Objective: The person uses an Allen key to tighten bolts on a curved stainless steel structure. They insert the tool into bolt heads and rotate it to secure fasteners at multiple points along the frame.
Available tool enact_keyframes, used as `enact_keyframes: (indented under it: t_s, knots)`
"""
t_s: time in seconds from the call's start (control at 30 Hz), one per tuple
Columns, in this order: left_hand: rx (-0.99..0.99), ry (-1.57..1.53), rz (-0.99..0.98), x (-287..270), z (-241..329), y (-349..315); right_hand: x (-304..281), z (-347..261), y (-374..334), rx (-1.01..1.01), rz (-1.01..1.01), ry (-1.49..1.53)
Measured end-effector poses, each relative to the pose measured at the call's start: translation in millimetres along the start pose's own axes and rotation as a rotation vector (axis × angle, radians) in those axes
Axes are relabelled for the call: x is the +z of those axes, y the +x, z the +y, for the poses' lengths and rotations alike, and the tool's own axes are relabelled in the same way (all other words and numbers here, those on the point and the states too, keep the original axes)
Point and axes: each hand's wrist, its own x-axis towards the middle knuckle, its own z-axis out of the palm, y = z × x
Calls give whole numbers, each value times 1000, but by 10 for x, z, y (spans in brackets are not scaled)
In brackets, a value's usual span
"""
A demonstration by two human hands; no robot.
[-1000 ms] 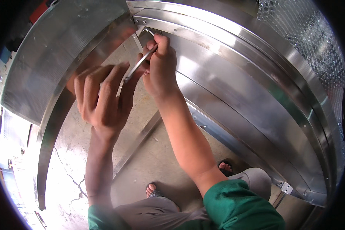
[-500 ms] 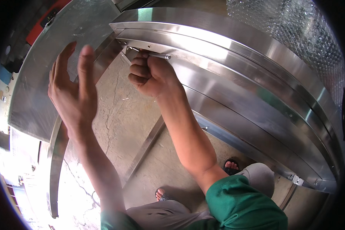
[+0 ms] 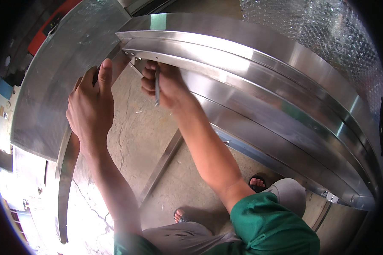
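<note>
My right hand (image 3: 164,83) is closed round a slim metal rod-like tool (image 3: 157,87), just below the near edge of a stainless steel frame (image 3: 191,55). The tool's lower end points toward me; its upper end is hidden by my fingers and the frame's lip. My left hand (image 3: 91,106) is over the narrow metal side bar (image 3: 68,157), thumb raised and fingers slightly bent. Nothing shows in its grasp, and I cannot tell whether it touches the bar. Small holes and fasteners (image 3: 132,54) sit at the frame's left corner near my right hand.
A large grey metal sheet (image 3: 51,106) stands at the left. Bubble wrap (image 3: 310,42) lies at the back right. A thin metal bar (image 3: 161,165) crosses above the cracked concrete floor (image 3: 132,127). My sandalled feet (image 3: 257,182) are beneath the frame's near side.
The tool in my right hand has swung from pointing right to pointing toward me. My left hand has moved slightly right and nearer, its thumb and fingers drawing closer together.
</note>
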Motion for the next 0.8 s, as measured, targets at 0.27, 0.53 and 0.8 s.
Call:
enact_keyframes:
  t_s: [0.27, 0.53, 0.8]
  knots:
    - [89, 17, 6, 45, -163, -20, -89, 476, 327, -454, 88, -222]
    - [331, 127, -138, -84, -295, -82, -288, 482, 443, -668, 57, -569]
    - [349, 263, -107, -41, -246, -104, -292, 320, 353, -694, 13, -794]
